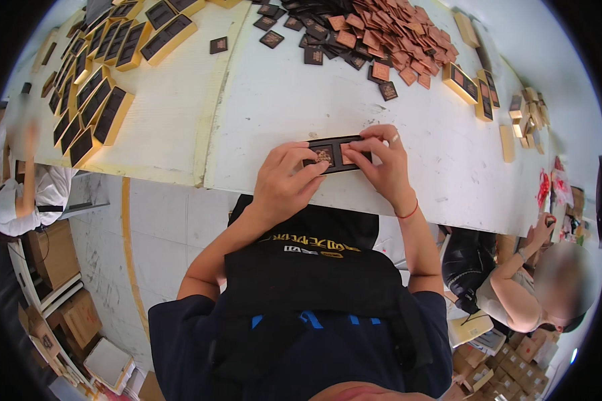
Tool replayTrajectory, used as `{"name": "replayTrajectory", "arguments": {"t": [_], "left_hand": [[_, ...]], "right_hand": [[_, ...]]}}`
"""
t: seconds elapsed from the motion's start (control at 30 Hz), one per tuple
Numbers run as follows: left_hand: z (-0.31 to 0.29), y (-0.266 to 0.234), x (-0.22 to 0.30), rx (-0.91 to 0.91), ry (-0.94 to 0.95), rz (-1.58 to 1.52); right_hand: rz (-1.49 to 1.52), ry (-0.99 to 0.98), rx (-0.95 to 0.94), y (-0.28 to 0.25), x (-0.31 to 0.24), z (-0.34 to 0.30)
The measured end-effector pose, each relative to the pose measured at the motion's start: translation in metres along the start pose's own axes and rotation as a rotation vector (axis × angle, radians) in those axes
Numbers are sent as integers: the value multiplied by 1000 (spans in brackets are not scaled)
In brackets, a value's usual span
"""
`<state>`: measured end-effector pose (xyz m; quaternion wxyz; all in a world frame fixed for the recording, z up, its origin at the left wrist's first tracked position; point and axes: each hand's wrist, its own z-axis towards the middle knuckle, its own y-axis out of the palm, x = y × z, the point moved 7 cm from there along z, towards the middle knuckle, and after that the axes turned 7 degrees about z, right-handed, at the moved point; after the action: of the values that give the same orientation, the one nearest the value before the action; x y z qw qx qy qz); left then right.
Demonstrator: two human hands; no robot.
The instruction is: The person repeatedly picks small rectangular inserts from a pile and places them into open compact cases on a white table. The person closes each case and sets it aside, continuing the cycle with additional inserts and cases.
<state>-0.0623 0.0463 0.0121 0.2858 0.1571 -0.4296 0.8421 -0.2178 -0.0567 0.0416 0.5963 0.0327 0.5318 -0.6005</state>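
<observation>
Close to the table's front edge lies a narrow box [337,158] with a black insert of two square compartments. My left hand [282,179] grips its left end, thumb and fingertips pressed onto a dark square tile [324,155] in the left compartment. Around the right end closes my right hand [388,166], its thumb on a copper-coloured square tile [346,151] in the other compartment. Fingers partly cover both tiles, so how deep they sit cannot be told. A large heap of copper-coloured tiles [408,40] and black tiles [313,56] spreads beyond my hands.
Several gold boxes with black inserts [114,113] stand on the white table [267,100] at the left. More gold boxes holding tiles [461,83] are at the right, near small gold cartons [530,113]. One person [528,287] sits at the right; another [37,194] is at the left.
</observation>
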Motion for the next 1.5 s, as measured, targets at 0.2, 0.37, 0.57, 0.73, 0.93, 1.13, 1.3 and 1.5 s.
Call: {"name": "replayTrajectory", "arguments": {"t": [0.2,0.37,0.57,0.73,0.93,1.13,1.3,1.5], "left_hand": [[2,-69,-34,197,16,166],[-39,-231,-193,421,-364,791],[-68,-223,-220,120,-393,1158],[-38,-129,-130,44,-247,624],[11,-30,-28,-116,-200,-40],[25,-7,-21,-118,-187,-123],[24,-6,-20,-126,-161,-126],[21,-9,-14,-80,-80,-54]], "right_hand": [[-339,-174,-122,-2,-28,-28],[-326,22,-2,-46,16,-76],[-611,99,282,-111,23,-55],[-274,166,267,-53,50,18],[-386,256,91,-46,117,49],[661,520,78,-5,32,20],[67,155,39,31,-16,18],[-126,83,49,32,-17,19]]}}
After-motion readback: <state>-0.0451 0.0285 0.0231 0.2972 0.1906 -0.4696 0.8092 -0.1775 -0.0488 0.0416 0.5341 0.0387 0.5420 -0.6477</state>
